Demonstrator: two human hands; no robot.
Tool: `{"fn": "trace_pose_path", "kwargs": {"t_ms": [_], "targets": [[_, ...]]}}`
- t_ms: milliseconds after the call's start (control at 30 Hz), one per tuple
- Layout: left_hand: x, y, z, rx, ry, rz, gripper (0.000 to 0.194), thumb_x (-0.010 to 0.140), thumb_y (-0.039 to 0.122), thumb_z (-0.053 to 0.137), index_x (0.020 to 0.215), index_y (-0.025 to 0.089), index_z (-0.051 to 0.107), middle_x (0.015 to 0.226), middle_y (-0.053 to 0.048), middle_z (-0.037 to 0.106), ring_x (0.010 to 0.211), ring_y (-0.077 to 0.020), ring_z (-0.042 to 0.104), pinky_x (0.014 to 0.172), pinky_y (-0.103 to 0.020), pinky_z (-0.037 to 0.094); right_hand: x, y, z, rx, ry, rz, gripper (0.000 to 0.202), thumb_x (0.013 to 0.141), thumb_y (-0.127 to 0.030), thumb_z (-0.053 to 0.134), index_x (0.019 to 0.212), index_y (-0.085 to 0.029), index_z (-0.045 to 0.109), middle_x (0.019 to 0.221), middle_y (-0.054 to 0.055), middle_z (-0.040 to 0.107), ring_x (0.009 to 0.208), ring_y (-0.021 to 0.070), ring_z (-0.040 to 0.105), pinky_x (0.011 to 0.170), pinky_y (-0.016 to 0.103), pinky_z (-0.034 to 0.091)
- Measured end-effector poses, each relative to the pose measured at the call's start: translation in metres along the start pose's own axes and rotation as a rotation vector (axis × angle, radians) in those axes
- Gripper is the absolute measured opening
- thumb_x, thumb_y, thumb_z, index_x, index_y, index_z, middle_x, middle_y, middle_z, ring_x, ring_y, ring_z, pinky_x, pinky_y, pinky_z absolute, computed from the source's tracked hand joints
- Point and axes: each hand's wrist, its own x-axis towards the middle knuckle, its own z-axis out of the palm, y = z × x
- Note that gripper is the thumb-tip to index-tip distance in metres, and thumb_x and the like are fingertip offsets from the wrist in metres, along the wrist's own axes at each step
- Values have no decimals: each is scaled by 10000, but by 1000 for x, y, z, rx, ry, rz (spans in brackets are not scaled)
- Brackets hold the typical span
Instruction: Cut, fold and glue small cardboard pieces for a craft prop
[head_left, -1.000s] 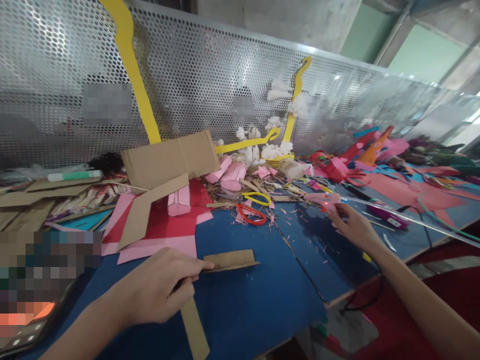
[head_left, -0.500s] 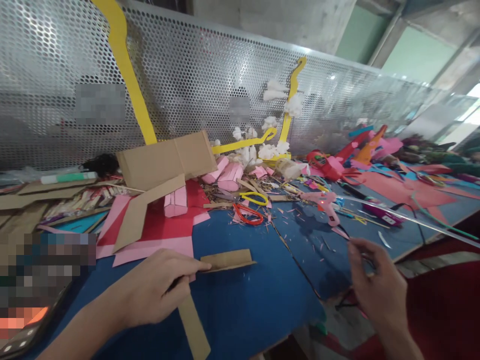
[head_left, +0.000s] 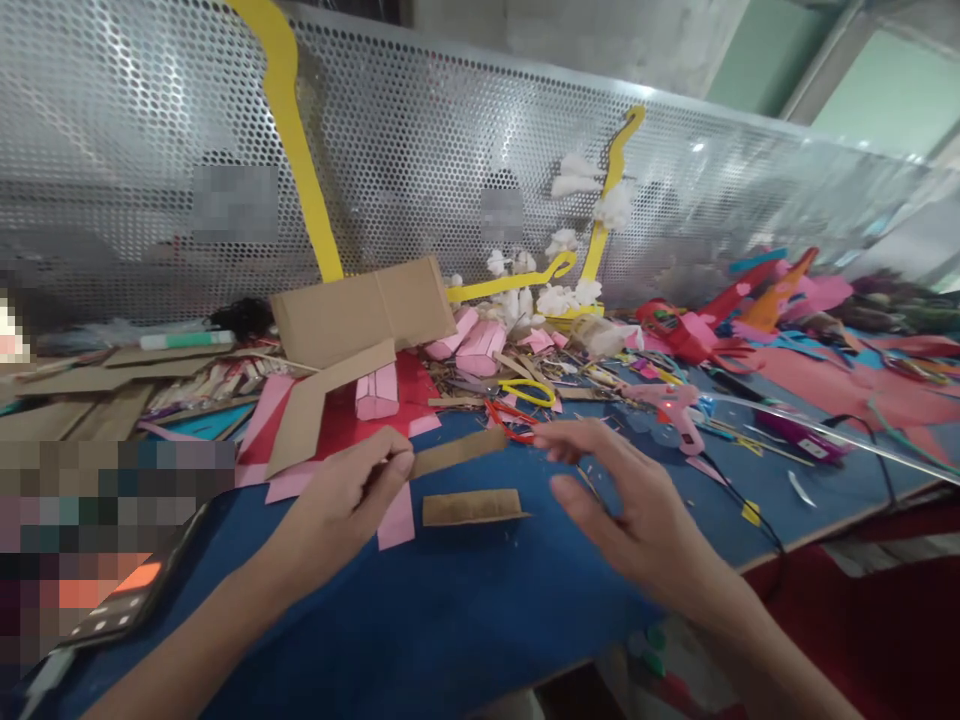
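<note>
My left hand (head_left: pixel 356 490) is closed in a pinch on one end of a flat cardboard strip (head_left: pixel 461 453), which points right, over the blue tabletop. My right hand (head_left: pixel 630 500) is empty, thumb and fingers apart, just beyond the strip's free end. Between the hands and nearer to me lies a short folded cardboard piece (head_left: pixel 471 507). Beneath my left hand a pink paper strip (head_left: pixel 396 520) shows in part. Scissors with red handles (head_left: pixel 514 422) lie close to my right fingertips, partly covered by the cardboard strip.
A pink glue gun (head_left: pixel 679 408) rests right of centre with a clear rod behind it. Yellow-handled scissors (head_left: pixel 529 392) lie among scraps. A bent cardboard shape (head_left: pixel 300 425) covers red and pink paper. A perforated metal panel (head_left: pixel 420 150) backs the table. At left is a phone-like device (head_left: pixel 124 610).
The cardboard strip in my left hand has swung from pointing toward me to pointing right. My right hand has come left from the table's right side, its fingers now spread. The view has shifted slightly.
</note>
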Motion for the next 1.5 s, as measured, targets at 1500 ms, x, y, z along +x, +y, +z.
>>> {"fn": "trace_pose_path", "kwargs": {"t_ms": [1500], "targets": [[-14, -14, 16, 544, -400, 270, 275, 998, 263, 488, 1148, 243, 717, 734, -40, 761, 604, -253, 709, 505, -312, 369, 61, 56, 48, 26, -563, -159, 121, 939, -185, 601, 895, -209, 712, 892, 18, 744, 802, 167, 661, 755, 281, 482]]}}
